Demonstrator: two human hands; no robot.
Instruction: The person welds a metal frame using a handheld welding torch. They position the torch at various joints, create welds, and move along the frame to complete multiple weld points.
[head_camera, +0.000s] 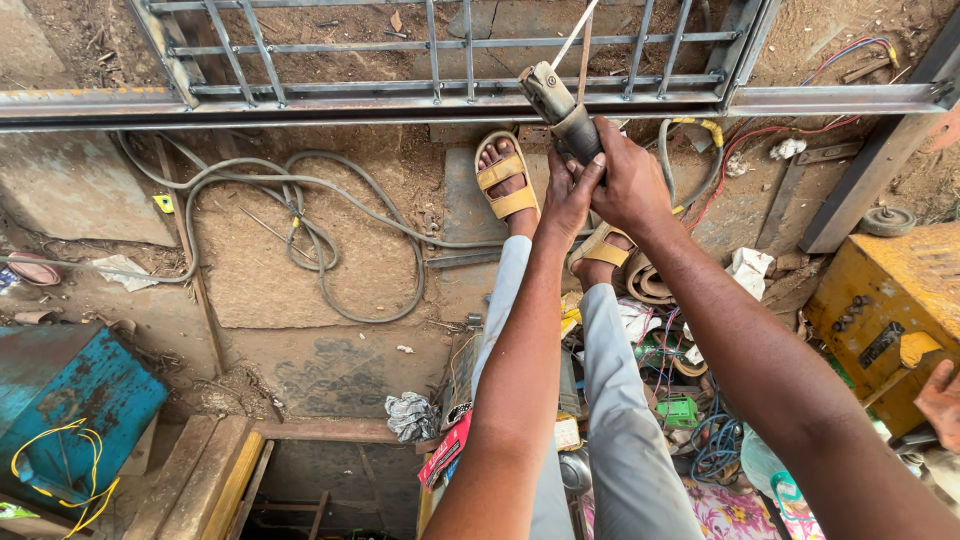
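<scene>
Both my hands grip a welding electrode holder (557, 105) with a worn grey head and dark handle. My right hand (630, 180) wraps the handle from the right, and my left hand (568, 193) clasps it from below. A thin welding rod (575, 32) sticks up from the holder's jaws toward a metal grille frame (440, 95) with vertical bars. Below the hands are my legs in grey trousers (610, 400) and my feet in tan sandals (506, 180) on the dirt ground.
Grey cables (320, 240) loop over the ground at left. A blue metal box (70, 390) sits lower left, a yellow machine (890, 310) at right. Red and blue wires, rags and clutter lie around my legs. Another person's hand (942, 400) shows at the right edge.
</scene>
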